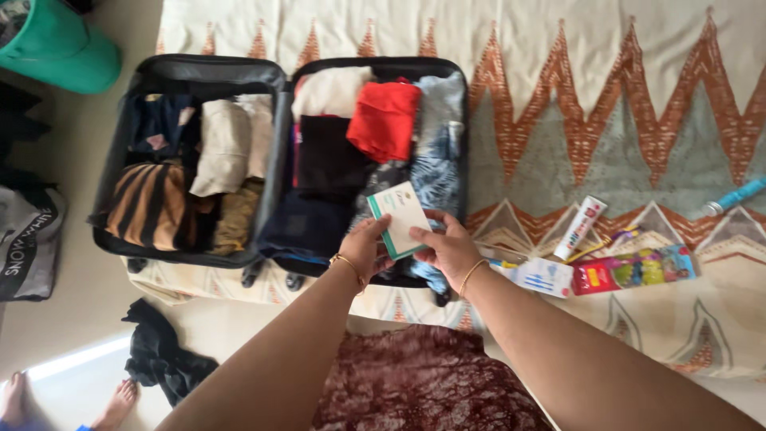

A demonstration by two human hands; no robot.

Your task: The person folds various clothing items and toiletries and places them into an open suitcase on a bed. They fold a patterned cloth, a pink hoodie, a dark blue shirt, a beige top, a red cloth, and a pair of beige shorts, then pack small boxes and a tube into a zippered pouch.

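While both forearms reach forward from the bottom of the frame, the left hand (363, 249) and the right hand (448, 247) together hold a small flat white cardboard box with a teal edge (398, 219). Left hand: fingers curled around the box's lower left side, thumb on its face. Right hand: fingers closed on the lower right edge. Each wrist carries a thin gold bangle. The box is tilted and sits above the near rim of the right half of an open black hard-shell suitcase (207, 73), over the clothes packed there.

Right half contents: a folded red garment (384, 120), a black folded garment (329, 160), a blue patterned cloth (435, 172). Left half: a cream rolled garment (220, 144) and a brown-and-black striped fabric (150, 203).

The suitcase lies on a bed covered by a cream sheet with rust and grey zigzag pattern (638, 96). On the sheet, right of the hands: a white toothpaste tube with red cap end (581, 227), a colourful flat packet in red and green (634, 270), a white-and-blue packet (541, 276) just beside the right wrist, and a light blue tube (736, 196) near the frame's right edge.

On the floor: a crumpled black cloth (159, 355), a teal plastic bucket (64, 48) top left, another person's bare feet at bottom left.
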